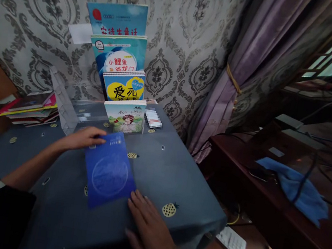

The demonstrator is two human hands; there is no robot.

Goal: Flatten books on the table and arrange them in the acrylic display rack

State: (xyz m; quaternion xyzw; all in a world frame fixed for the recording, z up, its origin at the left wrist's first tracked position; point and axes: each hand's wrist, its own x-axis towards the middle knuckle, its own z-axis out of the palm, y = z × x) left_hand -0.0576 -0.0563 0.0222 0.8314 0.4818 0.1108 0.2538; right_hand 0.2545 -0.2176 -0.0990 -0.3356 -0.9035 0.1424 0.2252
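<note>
One blue booklet: far corner under left hand, grip cannot be told; near corner at right hand, unclenched; upright books beyond both

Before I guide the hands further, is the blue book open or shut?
Shut: the blue book shows a single cover, with no pages spread; the left hand is on its far left corner.

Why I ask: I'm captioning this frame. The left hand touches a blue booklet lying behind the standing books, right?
Not quite: the head view shows the blue booklet lying in front of the standing books, nearer the person, not behind them. The left hand does touch it.
</note>
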